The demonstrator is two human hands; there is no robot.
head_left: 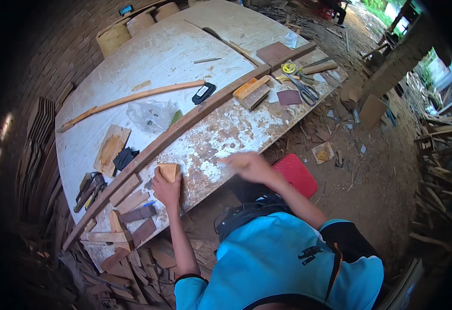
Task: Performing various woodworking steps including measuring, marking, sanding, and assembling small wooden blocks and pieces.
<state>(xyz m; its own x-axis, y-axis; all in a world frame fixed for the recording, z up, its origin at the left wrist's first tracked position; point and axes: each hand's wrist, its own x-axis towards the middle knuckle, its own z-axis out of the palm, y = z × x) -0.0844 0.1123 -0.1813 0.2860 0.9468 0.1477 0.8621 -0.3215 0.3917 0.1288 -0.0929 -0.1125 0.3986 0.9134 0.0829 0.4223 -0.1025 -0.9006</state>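
Note:
My left hand (166, 189) is closed round a small light wooden block (169, 170) that rests on the worn white worktable (200, 150), near its front edge. Over the table edge to the right, my right hand (245, 166) is smeared by motion, so its fingers and anything in them cannot be made out. Left of my left hand lie short wooden pieces (129, 201) and a dark wrapped block (137, 213). A long brown wooden bar (184, 124) runs across the table beyond both hands.
Scissors (304, 92), a yellow tape measure (288, 67), a brush (252, 93) and sandpaper (289, 97) lie at the right. Beyond the bar are a plastic bag (151, 114) and a black device (204, 93). A red stool (295, 175) stands beside me; wood scraps litter the floor.

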